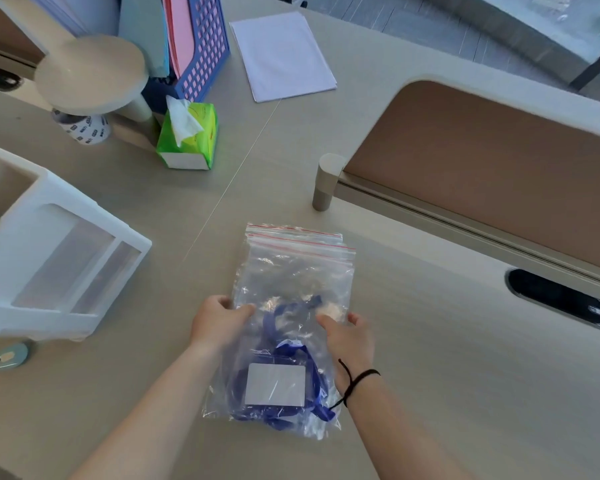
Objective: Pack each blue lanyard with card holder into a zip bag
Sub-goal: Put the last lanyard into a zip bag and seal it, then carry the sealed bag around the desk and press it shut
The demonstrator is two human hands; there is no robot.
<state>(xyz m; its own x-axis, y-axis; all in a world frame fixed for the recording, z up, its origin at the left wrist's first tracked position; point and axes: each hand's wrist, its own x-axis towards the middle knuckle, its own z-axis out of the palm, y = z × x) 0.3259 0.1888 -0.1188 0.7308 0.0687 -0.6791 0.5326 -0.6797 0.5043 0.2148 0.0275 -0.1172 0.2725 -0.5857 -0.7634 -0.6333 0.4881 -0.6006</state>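
Both hands are on the zip bag here. The left hand pinches its left edge with thumb on top, and the right hand grips the right edge the same way. The blue lanyard and its card holder sit inside the bag's near end. More bags peek out under its far end. A tissue box sits well beyond the bag, to its left.

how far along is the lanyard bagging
Done: one blue lanyard with its card holder sits inside a zip bag. In hand: the left hand and right hand grip that bag's sides. Left: whether it is sealed is unclear; another bag lies underneath. No loose lanyards show.
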